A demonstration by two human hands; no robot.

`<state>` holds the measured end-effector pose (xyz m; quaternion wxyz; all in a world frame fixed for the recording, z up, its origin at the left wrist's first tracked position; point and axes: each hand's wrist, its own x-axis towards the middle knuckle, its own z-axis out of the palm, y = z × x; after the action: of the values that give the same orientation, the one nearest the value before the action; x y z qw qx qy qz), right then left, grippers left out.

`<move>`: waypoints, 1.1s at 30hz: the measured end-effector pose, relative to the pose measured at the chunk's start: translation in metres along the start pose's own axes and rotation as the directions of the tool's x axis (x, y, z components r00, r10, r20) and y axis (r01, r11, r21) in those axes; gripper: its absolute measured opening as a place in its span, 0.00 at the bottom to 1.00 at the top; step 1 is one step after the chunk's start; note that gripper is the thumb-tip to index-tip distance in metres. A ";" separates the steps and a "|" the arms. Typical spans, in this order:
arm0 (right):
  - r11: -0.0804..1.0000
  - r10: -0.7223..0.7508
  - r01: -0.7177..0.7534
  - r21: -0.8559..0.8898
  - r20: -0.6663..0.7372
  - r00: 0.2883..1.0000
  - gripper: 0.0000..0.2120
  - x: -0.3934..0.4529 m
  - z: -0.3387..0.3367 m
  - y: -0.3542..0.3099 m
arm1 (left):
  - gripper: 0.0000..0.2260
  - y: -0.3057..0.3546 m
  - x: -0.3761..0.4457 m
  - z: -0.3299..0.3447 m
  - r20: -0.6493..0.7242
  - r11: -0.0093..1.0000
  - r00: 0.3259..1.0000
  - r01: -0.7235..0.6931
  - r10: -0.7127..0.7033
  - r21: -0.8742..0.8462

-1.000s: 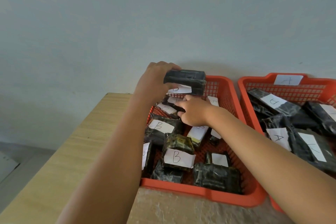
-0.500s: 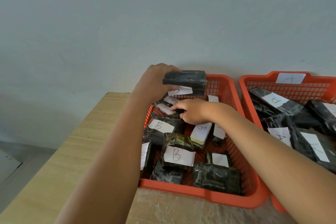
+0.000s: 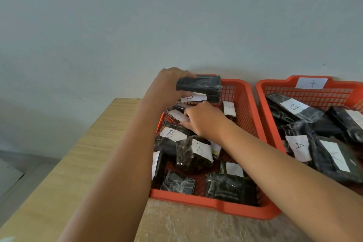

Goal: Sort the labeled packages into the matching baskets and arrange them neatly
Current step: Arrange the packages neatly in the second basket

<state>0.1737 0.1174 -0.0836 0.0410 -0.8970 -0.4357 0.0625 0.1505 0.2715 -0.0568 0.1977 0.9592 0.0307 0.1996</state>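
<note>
While two bare arms reach in from the 6 o'clock edge, the left hand [image 3: 169, 86] grips a black-wrapped package [image 3: 199, 87] by its left end, fingers curled over the top, and holds it raised above the far end of the left orange basket [image 3: 245, 104]. A white label on the package's underside shows below it, its letter only partly readable. At 5 o'clock of that package, the right hand [image 3: 204, 119] lies palm down among the parcels in the same basket, fingers bent onto a labeled package [image 3: 177, 115] marked B; whether it grips or only presses it cannot be told. More black packages fill this basket, among them a B package [image 3: 194, 153] standing on end near the middle and another B package [image 3: 169, 136] at its 10 o'clock. To the 3 o'clock side, just beside it, the right orange basket [image 3: 275, 86] carries a white tag [image 3: 311, 83] on its far rim and holds longer black packages, one showing an A label [image 3: 298, 146]. Both baskets sit on a light wooden surface [image 3: 82, 163] against a pale wall [image 3: 157, 15].
</note>
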 end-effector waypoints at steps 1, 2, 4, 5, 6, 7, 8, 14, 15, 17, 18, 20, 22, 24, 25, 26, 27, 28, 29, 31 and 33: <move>0.998 0.005 -0.005 -0.066 0.007 1.000 0.20 -0.002 0.000 -0.002 | 0.23 0.000 0.000 0.000 0.000 1.000 1.000 0.002 -0.002 0.000; 0.993 0.010 -0.007 -0.116 0.019 1.000 0.19 -0.003 0.000 -0.003 | 0.23 0.001 -0.001 0.000 0.003 1.000 1.000 0.003 -0.003 -0.001; 0.991 0.005 0.000 -0.135 0.043 0.999 0.14 -0.002 -0.003 -0.002 | 0.23 0.001 -0.001 0.001 0.009 1.000 1.000 0.003 -0.003 -0.003; 0.994 -0.004 0.009 -0.108 0.054 0.999 0.12 -0.002 -0.006 -0.002 | 0.22 0.001 -0.001 0.001 0.011 1.000 1.000 0.003 -0.003 -0.003; 0.998 -0.010 0.014 -0.055 0.068 0.998 0.10 -0.002 -0.010 -0.001 | 0.22 0.001 0.000 0.001 0.015 1.000 1.000 0.001 -0.001 -0.004; 1.000 -0.015 0.014 0.014 0.087 0.996 0.10 -0.002 -0.016 0.000 | 0.20 0.000 0.000 0.001 0.020 1.000 1.000 -0.006 0.006 -0.004; 0.996 -0.021 0.011 0.089 0.111 0.994 0.10 -0.004 -0.023 0.001 | 0.18 -0.001 0.001 0.001 0.027 1.000 1.000 -0.015 0.015 -0.010; 0.968 -0.115 0.098 0.232 0.061 0.991 0.11 -0.023 -0.052 0.020 | 0.15 -0.006 0.001 -0.004 0.068 0.999 0.998 0.019 -0.017 -0.029; 0.962 -0.126 0.115 0.248 0.028 0.992 0.11 -0.025 -0.053 0.023 | 0.15 -0.006 0.001 -0.006 0.105 0.999 0.994 0.041 -0.038 -0.027; 0.953 -0.120 0.108 0.283 0.024 0.992 0.14 -0.025 -0.053 0.026 | 0.15 -0.006 -0.002 -0.008 0.191 0.995 0.978 0.094 -0.089 -0.020; 0.953 -0.112 0.095 0.288 0.046 0.993 0.16 -0.025 -0.051 0.028 | 0.15 -0.006 -0.003 -0.009 0.221 0.994 0.970 0.108 -0.104 -0.003; 0.957 -0.105 0.077 0.281 0.084 0.991 0.18 -0.024 -0.049 0.030 | 0.15 -0.003 -0.005 -0.007 0.248 0.993 0.962 0.107 -0.115 0.042; 0.950 -0.096 0.061 0.305 0.103 0.990 0.18 -0.024 -0.050 0.034 | 0.15 0.001 -0.006 -0.005 0.256 0.990 0.957 0.121 -0.135 0.070; 0.941 -0.068 0.044 0.335 0.061 0.996 0.14 -0.025 -0.057 0.042 | 0.16 0.000 -0.006 -0.005 0.264 0.986 0.951 0.145 -0.161 0.079; 0.938 -0.043 0.040 0.344 0.001 0.999 0.10 -0.026 -0.062 0.048 | 0.16 -0.001 -0.006 -0.007 0.258 0.985 0.951 0.154 -0.168 0.073; 0.937 -0.005 0.032 0.348 -0.077 0.997 0.06 -0.027 -0.066 0.055 | 0.15 -0.002 -0.005 -0.010 0.237 0.986 0.957 0.156 -0.167 0.062; 0.939 0.042 0.015 0.343 -0.157 0.987 0.04 -0.027 -0.069 0.063 | 0.14 -0.003 -0.004 -0.012 0.199 0.988 0.968 0.147 -0.154 0.049; 0.944 0.095 -0.017 0.330 -0.224 0.970 0.05 -0.027 -0.071 0.071 | 0.12 -0.004 -0.004 -0.015 0.152 0.992 0.980 0.125 -0.128 0.029; 0.947 0.150 -0.062 0.315 -0.264 0.953 0.06 -0.028 -0.072 0.078 | 0.11 -0.003 -0.004 -0.017 0.117 0.995 0.988 0.097 -0.096 -0.002; 0.950 0.226 -0.154 0.272 -0.258 0.939 0.08 -0.027 -0.071 0.087 | 0.11 0.004 -0.005 -0.019 0.137 0.995 0.990 0.055 -0.044 -0.083; 0.957 0.242 -0.207 0.204 -0.168 0.956 0.10 -0.025 -0.066 0.087 | 0.16 0.015 -0.007 -0.015 0.276 0.990 0.961 0.064 -0.027 -0.127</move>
<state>0.2357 0.0425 -0.0277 0.1580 -0.9350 -0.3170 0.0202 0.1375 0.2623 -0.0409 0.2687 0.9611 0.0116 0.0622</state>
